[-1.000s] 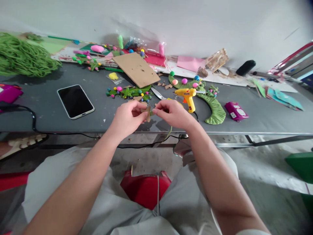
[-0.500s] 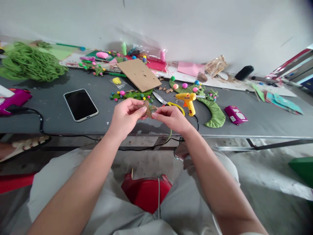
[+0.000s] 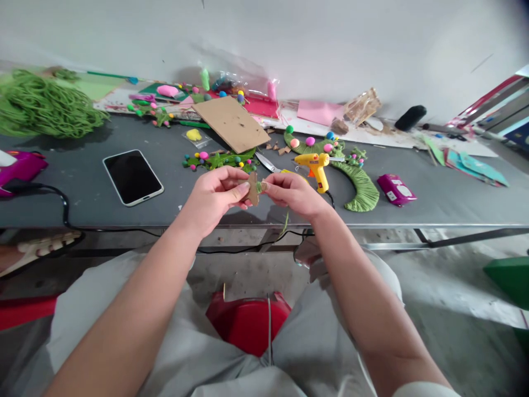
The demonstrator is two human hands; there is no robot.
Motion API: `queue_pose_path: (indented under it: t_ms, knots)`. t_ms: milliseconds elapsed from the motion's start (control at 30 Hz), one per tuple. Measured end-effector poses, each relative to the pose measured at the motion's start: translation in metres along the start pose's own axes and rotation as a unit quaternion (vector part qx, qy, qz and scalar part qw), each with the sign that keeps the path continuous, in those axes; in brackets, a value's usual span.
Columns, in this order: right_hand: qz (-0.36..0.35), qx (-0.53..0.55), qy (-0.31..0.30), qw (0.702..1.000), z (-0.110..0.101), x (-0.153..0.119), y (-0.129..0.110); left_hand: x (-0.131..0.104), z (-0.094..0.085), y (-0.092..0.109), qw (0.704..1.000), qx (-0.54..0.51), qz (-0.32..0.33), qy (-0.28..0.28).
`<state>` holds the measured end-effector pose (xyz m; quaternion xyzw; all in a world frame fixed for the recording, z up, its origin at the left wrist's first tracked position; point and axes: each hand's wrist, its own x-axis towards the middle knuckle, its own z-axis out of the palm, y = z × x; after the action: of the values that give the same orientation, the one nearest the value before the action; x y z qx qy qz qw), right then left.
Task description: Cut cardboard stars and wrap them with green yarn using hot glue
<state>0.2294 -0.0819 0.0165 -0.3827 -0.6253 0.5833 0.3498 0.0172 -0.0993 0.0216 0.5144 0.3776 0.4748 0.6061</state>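
Note:
A small brown cardboard piece [image 3: 253, 190] with some green yarn on it is held over the table's front edge. My left hand [image 3: 221, 196] pinches its left side between thumb and fingers. At its right end, my right hand [image 3: 291, 194] is closed on the part with the green yarn [image 3: 259, 187]; a loose yarn tail hangs below. Behind my hands lie scissors [image 3: 268, 163] with yellow handles, partly covered by my right hand. A yellow glue gun [image 3: 317, 170] rests on a green yarn-wrapped crescent [image 3: 362, 190] decorated with coloured pom-poms.
A white-edged phone [image 3: 133, 177] lies at left, near a heap of green yarn [image 3: 52, 105]. Farther back are a cardboard sheet [image 3: 231, 124] and pom-pom decorations [image 3: 223, 160]. A purple packet [image 3: 397, 190] sits at right. A black cable [image 3: 124, 227] runs along the front edge.
The cardboard piece has been turned in my fingers, so its flat side and the green yarn show more. My right hand has shifted slightly on it. The view has moved a little.

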Motion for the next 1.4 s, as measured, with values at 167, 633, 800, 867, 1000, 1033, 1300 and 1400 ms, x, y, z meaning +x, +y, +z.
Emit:
queue_pose_path:
  t_ms: [167, 633, 800, 867, 1000, 1033, 1300, 1400]
  knots:
    - [0.007, 0.000, 0.030, 1.000, 0.000, 0.003, -0.005, -0.002, 0.002, 0.000, 0.997, 0.069, -0.010, 0.015]
    - [-0.056, -0.277, 0.128, 0.951, 0.014, 0.006, -0.014, 0.002, -0.003, -0.020, 0.971, 0.228, 0.046, 0.055]
    - [-0.094, -0.298, 0.102, 0.944, 0.021, 0.000, -0.014, 0.002, -0.001, -0.018, 0.970, 0.208, 0.066, 0.108]
    - [-0.107, -0.315, 0.103, 0.937, 0.024, -0.003, -0.014, 0.002, 0.000, -0.016, 0.969, 0.196, 0.073, 0.128]
    - [-0.114, -0.364, 0.124, 0.916, 0.030, -0.009, -0.011, 0.002, 0.002, -0.014, 0.970, 0.175, 0.081, 0.145]
    - [-0.118, -0.377, 0.128, 0.910, 0.031, -0.010, -0.010, 0.002, 0.003, -0.014, 0.971, 0.168, 0.081, 0.147]
    - [-0.136, -0.403, 0.147, 0.893, 0.033, -0.014, -0.004, 0.004, 0.002, -0.016, 0.984, 0.086, 0.059, 0.145]
    - [-0.134, -0.375, 0.150, 0.905, 0.032, -0.013, -0.003, 0.005, 0.001, -0.015, 0.987, 0.068, 0.049, 0.139]
